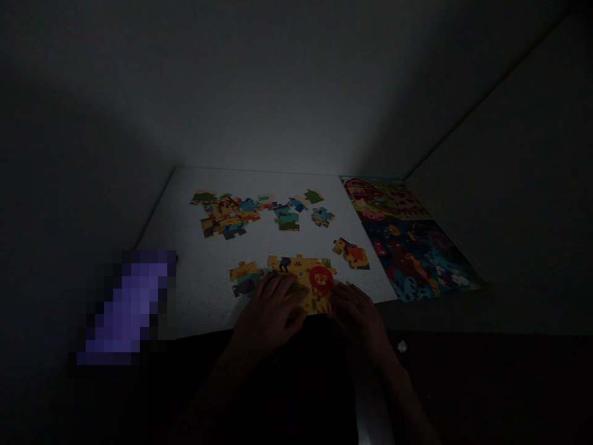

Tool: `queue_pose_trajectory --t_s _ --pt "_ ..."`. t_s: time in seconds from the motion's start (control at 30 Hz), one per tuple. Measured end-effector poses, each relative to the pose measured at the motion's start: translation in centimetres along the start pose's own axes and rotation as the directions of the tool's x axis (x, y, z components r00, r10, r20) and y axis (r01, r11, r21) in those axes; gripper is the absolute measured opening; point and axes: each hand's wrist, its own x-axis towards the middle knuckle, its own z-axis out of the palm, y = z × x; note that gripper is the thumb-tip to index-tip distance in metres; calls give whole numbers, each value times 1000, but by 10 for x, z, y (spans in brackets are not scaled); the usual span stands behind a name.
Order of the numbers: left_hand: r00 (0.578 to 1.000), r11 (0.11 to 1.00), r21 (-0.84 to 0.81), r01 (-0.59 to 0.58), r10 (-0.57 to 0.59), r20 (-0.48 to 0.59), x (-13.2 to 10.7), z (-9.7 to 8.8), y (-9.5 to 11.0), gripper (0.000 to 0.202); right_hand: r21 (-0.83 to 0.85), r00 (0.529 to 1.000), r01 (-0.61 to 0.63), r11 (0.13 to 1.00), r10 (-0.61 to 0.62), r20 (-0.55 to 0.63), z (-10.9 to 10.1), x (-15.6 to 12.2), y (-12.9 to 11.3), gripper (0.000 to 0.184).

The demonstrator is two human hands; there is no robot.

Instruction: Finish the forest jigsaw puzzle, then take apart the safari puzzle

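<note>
Jigsaw section (290, 266) with a yellow ground is located at the near edge of the bench (204, 296), its long axis running roughly left to right across the view. A red lion figure (320, 281) is printed toward the right end of the section. The left hand (271, 309) is laid over the left half of the section, with the fingers extended flat across it; no closure on a single piece is shown. The right hand (359, 321) is placed against the lower right edge of the section, just beside the lion, and is the nearer hand to that figure. Whether it is clamped on a piece cannot be determined in the dim light. The two hands are kept apart, with a narrow gap below the lion.

A second joined group of pieces (244, 278) is situated just left of the section. A small red-and-yellow group (351, 253) is positioned beyond it to the right. Loose jigsaw pieces (287, 216) and a larger joined cluster (227, 213) are distributed across the far half of the bench. Two printed picture sheets, a farm scene (382, 198) and a dark blue scene (419, 259), are laid along the right side. A pixelated purple patch (125, 309) at the left cannot be identified.
</note>
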Motion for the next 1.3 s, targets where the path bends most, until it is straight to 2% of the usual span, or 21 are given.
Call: queue_pose_trajectory --t_s 0.2,0.33,0.47,0.6,0.73,0.8,0.9,1.03,1.17,1.3 --pt "1000 1000 -16 11 -11 -25 -2 0 0 34 71 995 -88 994 90 -34 0 1 -1 34" --pt "999 1000 3 4 -4 -39 -4 5 -2 40 141 980 -172 975 183 -72 3 7 0 30" --pt "999 1000 17 1 0 -41 -5 7 -3 43 214 947 -276 937 303 -104 1 22 -7 21" --pt "1000 1000 23 12 -12 -20 -3 4 -2 46 280 911 -308 909 366 -188 -2 33 -16 18" --pt "1000 999 32 7 -7 -4 -3 4 -2 52 278 869 -325 904 401 -289 -1 48 -1 17" --pt "1000 999 48 0 0 5 -3 5 -3 53 249 888 -297 922 362 -284 2 64 16 18" --pt "1000 998 59 -10 10 4 -4 5 -4 51 163 930 -278 947 308 -200 10 97 41 22" --pt "999 1000 18 -17 18 -31 -4 3 -5 45 83 955 -285 955 290 -62 28 127 57 28" --pt "993 999 9 -49 50 -105 -3 0 -5 45 107 966 -257 960 258 6 42 129 60 37" --pt "985 996 58 -69 77 -155 -3 3 -7 42 120 983 -168 978 175 -49 41 122 58 40"
